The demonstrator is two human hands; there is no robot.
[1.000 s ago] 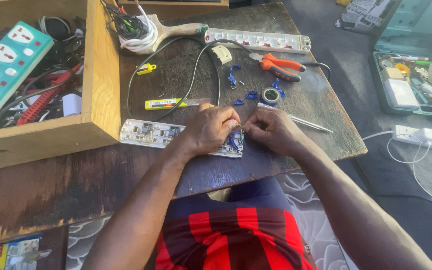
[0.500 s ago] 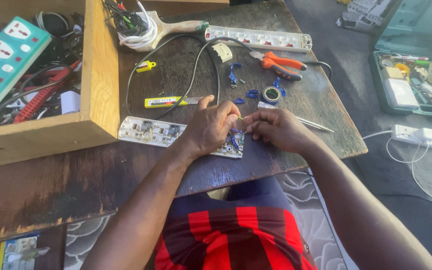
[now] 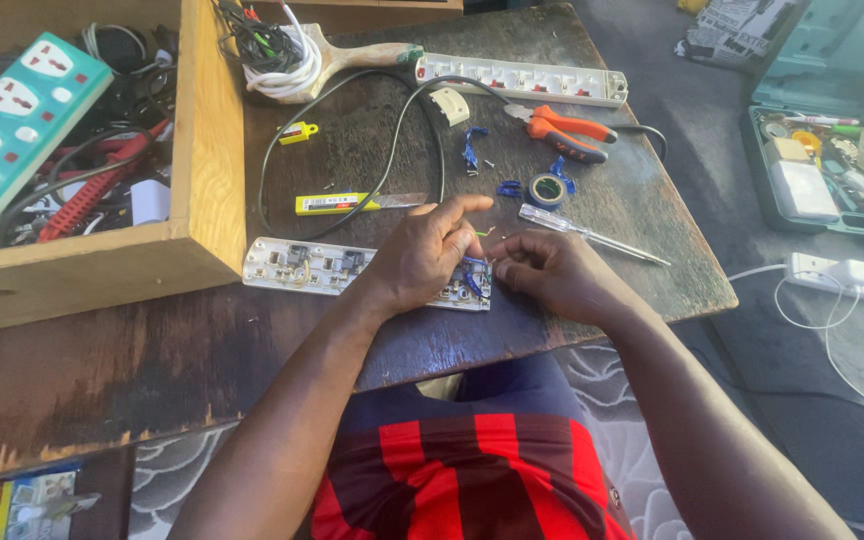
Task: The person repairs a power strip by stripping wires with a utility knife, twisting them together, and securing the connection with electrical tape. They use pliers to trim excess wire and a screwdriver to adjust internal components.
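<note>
An opened white power strip lies on the dark wooden table, its metal contacts and wires showing. My left hand rests over its right end, fingers curled and index finger stretched out. My right hand meets it from the right, fingertips pinching at blue wires at that end of the strip. A black cable loops across the table behind my hands.
A wooden box at left holds a teal power strip and tangled cables. Around lie a yellow utility knife, orange pliers, a clear screwdriver, a tape roll and a closed white power strip. A green toolbox sits on the floor.
My hands stay at the right end of the opened strip. The left index finger has lifted and stretched out, and the right hand has shifted slightly.
</note>
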